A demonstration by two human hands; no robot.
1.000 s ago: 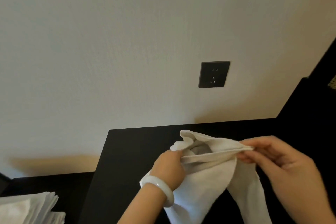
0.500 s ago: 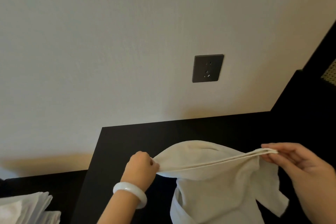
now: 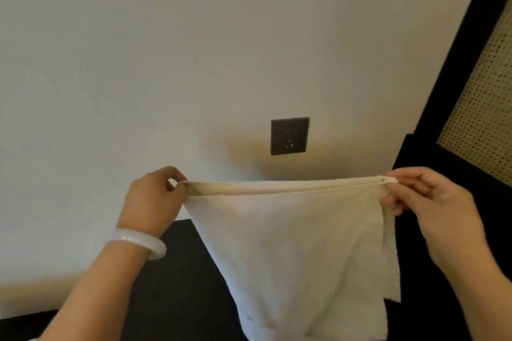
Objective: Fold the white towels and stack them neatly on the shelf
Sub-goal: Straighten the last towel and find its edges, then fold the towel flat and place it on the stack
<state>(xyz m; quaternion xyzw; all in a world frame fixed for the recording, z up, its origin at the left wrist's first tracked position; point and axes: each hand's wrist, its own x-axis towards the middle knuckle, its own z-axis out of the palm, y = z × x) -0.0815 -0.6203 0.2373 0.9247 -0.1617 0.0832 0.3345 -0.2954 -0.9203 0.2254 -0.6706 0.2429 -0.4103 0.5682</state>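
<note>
The lower edge of the white towel [image 3: 291,243] is cut off by the frame, and the cloth hides much of the dark surface [image 3: 177,285] behind it. We see its doubled top hem stretched level in the air, below the wall socket [image 3: 289,135]. The left hand [image 3: 153,199], raised, pinches one corner with curled fingers; the right hand [image 3: 426,202] pinches the other.

Pinched between the fingers [image 3: 177,188], the white terry-cloth towel [image 3: 291,243] looks soft and nubbly, the milky white bangle [image 3: 138,242] smooth and glossy, the black worktop [image 3: 177,271] below matt.
</note>
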